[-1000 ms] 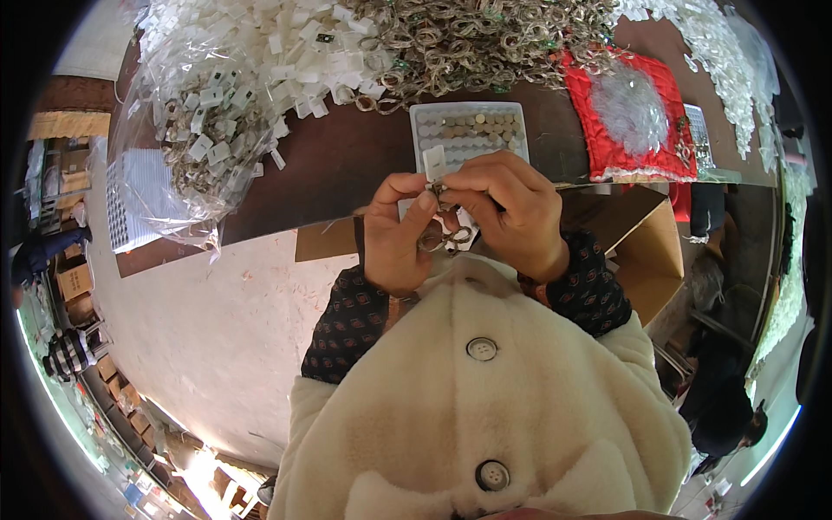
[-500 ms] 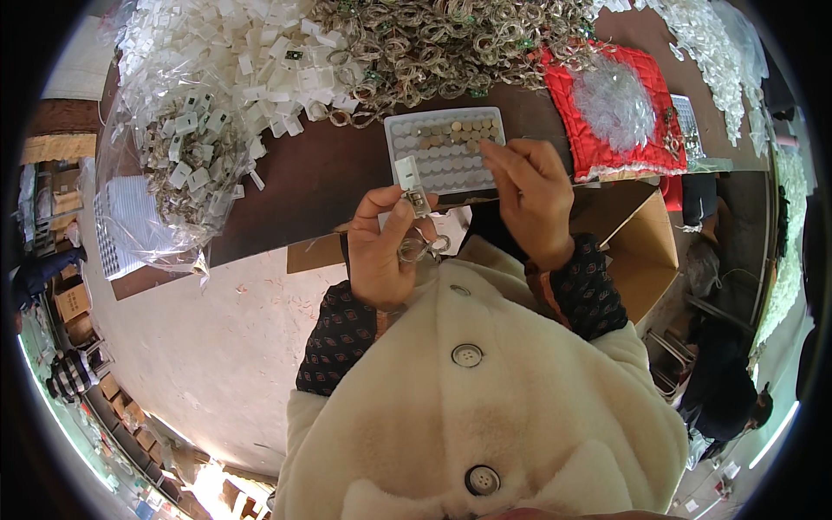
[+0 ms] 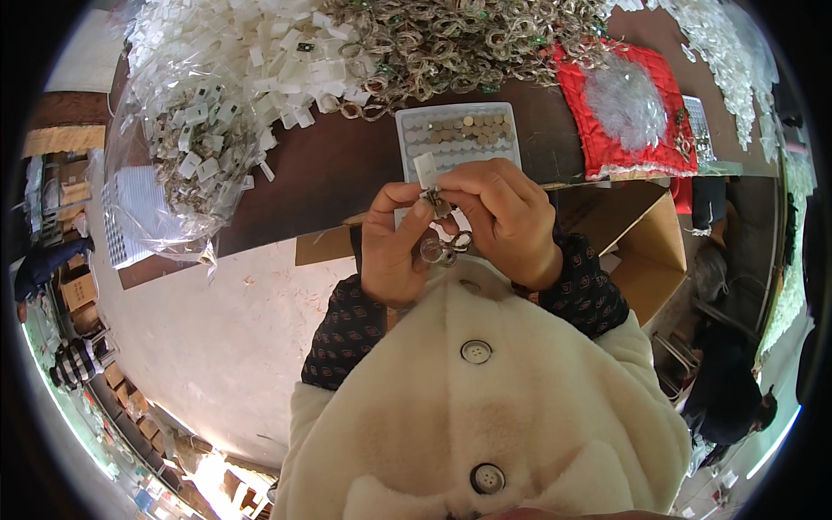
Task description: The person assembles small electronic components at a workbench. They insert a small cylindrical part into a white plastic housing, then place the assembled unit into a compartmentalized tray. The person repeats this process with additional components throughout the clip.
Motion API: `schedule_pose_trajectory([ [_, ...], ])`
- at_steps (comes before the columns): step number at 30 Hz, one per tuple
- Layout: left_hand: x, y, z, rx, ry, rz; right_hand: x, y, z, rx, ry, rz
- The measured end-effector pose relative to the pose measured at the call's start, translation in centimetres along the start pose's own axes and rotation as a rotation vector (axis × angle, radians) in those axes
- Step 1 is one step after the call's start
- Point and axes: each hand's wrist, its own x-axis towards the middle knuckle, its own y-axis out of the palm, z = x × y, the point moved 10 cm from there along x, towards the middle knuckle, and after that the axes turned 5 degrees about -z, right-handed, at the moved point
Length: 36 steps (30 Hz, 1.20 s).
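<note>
Keyring (image 3: 444, 247) – half hidden, both hands pinching

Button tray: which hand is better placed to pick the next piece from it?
Right, probably: the right hand lies just below the tray, while the left hand sits lower, steadying the metal clip.

Bare brown tabletop (image 3: 338, 169) left of my 2 hands: open passage. Ahead, grey tray (image 3: 458, 139) blocks; beyond it, chain heap (image 3: 451, 43). Left, tag bag (image 3: 186, 156). Right, red cushion (image 3: 628, 108), cardboard box (image 3: 646, 251).
</note>
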Motion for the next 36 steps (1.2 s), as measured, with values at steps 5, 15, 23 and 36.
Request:
schedule_pose_trajectory([
  [5, -0.2, -0.8, 0.4, -0.109, -0.014, -0.036, 0.3, 1.0, 0.6, -0.018, -0.025, 0.086],
  [15, -0.4, -1.0, 0.0, -0.159, 0.022, 0.018, 0.0, 1.4, 0.6, 0.203, 0.072, 0.102],
  [23, -0.7, 0.1, 0.3, -0.19, -0.051, 0.055, -0.2, 3.4, -2.6, 0.649, 0.432, 0.143],
  [36, -1.4, 1.6, 1.7, -0.349, -0.151, 0.04, 0.4, 1.6, 1.2, 0.542, -0.044, 0.076],
])
